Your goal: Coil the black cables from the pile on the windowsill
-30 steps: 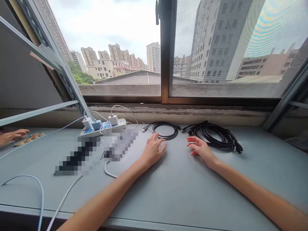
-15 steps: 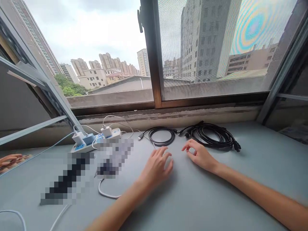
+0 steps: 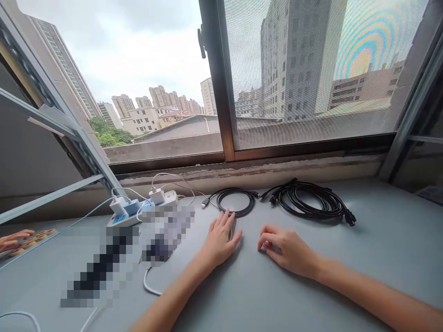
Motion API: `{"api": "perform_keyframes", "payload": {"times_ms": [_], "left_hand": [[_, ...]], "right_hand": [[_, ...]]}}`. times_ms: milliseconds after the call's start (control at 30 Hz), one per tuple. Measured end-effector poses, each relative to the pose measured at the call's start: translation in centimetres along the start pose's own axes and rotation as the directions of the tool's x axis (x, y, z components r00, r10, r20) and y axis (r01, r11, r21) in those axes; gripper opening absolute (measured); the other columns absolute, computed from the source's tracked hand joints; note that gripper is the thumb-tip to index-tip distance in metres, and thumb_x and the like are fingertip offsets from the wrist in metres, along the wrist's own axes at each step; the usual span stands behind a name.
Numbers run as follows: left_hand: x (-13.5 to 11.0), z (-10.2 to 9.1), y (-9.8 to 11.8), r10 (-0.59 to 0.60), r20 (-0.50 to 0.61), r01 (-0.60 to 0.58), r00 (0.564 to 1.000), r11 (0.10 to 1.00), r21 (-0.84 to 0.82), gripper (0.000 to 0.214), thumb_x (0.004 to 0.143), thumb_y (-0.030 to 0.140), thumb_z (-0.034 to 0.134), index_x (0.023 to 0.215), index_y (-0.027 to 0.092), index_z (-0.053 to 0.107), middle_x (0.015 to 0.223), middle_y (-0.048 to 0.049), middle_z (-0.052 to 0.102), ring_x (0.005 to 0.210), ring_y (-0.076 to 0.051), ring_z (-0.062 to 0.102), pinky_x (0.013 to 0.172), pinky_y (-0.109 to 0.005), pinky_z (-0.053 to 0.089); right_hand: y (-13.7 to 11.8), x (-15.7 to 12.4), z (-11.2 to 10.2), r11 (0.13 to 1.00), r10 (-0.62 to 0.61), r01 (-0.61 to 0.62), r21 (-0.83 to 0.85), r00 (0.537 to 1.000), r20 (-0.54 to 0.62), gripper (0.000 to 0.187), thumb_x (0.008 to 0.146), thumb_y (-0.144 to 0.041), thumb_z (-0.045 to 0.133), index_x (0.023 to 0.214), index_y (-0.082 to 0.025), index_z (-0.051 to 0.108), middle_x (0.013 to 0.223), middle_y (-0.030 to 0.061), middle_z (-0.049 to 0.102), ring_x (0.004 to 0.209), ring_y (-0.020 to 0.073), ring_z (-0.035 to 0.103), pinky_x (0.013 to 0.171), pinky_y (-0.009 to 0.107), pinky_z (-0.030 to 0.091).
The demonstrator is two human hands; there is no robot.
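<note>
My left hand (image 3: 222, 237) lies palm down on the grey table, its fingers spread and empty. Its fingertips reach the near edge of a small coil of black cable (image 3: 238, 215); whether they touch it I cannot tell. To the right, my right hand (image 3: 289, 249) rests on the table with loosely curled fingers and nothing visible in them. Beyond it lies a larger coil of thick black cable (image 3: 313, 213), with a plug end at its right. A light-coloured connector (image 3: 205, 203) ends the small coil on its left.
A white power strip (image 3: 169, 203) with chargers and white cords stands at the back left. Two pixelated items, one dark (image 3: 104, 265) and one pale (image 3: 173, 230), lie left of my hands. Another hand (image 3: 15, 240) shows at the left edge. A window frame (image 3: 226, 133) rises behind.
My left hand has flattened, its fingers stretching toward the small coil. My right hand has drawn back toward me, away from the larger coil, and its fingers have curled. The view has shifted slightly.
</note>
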State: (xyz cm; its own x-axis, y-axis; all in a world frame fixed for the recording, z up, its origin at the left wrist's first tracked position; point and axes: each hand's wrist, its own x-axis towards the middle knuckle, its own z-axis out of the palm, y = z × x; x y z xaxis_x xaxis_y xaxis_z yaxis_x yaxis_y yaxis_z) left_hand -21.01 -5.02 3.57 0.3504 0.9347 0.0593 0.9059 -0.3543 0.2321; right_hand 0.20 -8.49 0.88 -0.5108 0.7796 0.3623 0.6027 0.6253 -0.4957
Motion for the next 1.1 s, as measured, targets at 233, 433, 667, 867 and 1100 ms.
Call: {"api": "perform_keyframes", "payload": {"times_ms": [233, 433, 667, 867, 1100], "left_hand": [[0.0, 0.1, -0.3, 0.105, 0.003, -0.105, 0.994, 0.994, -0.028, 0.050, 0.089, 0.040, 0.042, 0.133, 0.016, 0.043, 0.146, -0.0154, 0.028, 0.137, -0.027, 0.021, 0.110, -0.054, 0.015], [-0.8, 0.3, 0.7, 0.228, 0.000, -0.228, 0.974, 0.972, -0.054, 0.051, 0.088, 0.032, 0.045, 0.136, 0.020, 0.038, 0.145, -0.0132, 0.033, 0.136, -0.027, 0.026, 0.109, -0.056, 0.018], [-3.3, -0.7, 3.8, 0.499, -0.233, -0.498, 0.835, 0.865, 0.070, 0.042, 0.086, 0.019, 0.043, 0.128, 0.022, 0.044, 0.146, -0.0097, 0.033, 0.130, -0.025, 0.036, 0.104, -0.044, 0.034], [-3.8, 0.0, 4.4, 0.688, -0.233, -0.670, 0.687, 0.724, 0.163, 0.031, 0.081, 0.013, 0.042, 0.111, 0.019, 0.049, 0.111, -0.0085, 0.058, 0.100, -0.019, 0.054, 0.086, -0.033, 0.044], [-3.8, 0.8, 4.5, 0.756, -0.205, -0.712, 0.621, 0.654, 0.256, 0.020, 0.079, 0.013, 0.043, 0.096, 0.018, 0.052, 0.096, -0.0060, 0.058, 0.082, -0.016, 0.055, 0.072, -0.029, 0.042]], "right_hand": [[0.0, 0.1, 0.0, 1.000, -0.004, 0.004, 0.013, 1.000, 0.007, 0.025, 0.080, -0.010, 0.045, 0.088, -0.024, 0.064, 0.091, -0.0004, 0.058, 0.066, 0.0089, 0.053, 0.065, 0.021, 0.040], [-0.1, 0.3, 0.1, 1.000, -0.014, 0.014, 0.013, 1.000, 0.008, 0.025, 0.079, -0.009, 0.045, 0.087, -0.023, 0.063, 0.089, -0.0003, 0.058, 0.070, 0.0102, 0.055, 0.069, 0.021, 0.041], [0.2, 0.4, 0.9, 1.000, -0.021, 0.021, -0.010, 1.000, -0.011, 0.021, 0.080, -0.011, 0.043, 0.087, -0.022, 0.059, 0.092, 0.0002, 0.062, 0.067, 0.0117, 0.056, 0.064, 0.021, 0.040], [0.7, 0.5, 0.8, 0.999, -0.037, 0.038, -0.021, 0.999, 0.037, 0.021, 0.079, -0.011, 0.044, 0.086, -0.022, 0.061, 0.092, 0.0009, 0.060, 0.071, 0.0120, 0.058, 0.066, 0.022, 0.041], [1.9, 0.8, -1.6, 0.949, -0.047, 0.016, -0.314, 0.995, -0.091, 0.023, 0.088, -0.016, 0.038, 0.090, -0.022, 0.061, 0.097, 0.0008, 0.061, 0.062, 0.0111, 0.057, 0.061, 0.025, 0.039]]}}
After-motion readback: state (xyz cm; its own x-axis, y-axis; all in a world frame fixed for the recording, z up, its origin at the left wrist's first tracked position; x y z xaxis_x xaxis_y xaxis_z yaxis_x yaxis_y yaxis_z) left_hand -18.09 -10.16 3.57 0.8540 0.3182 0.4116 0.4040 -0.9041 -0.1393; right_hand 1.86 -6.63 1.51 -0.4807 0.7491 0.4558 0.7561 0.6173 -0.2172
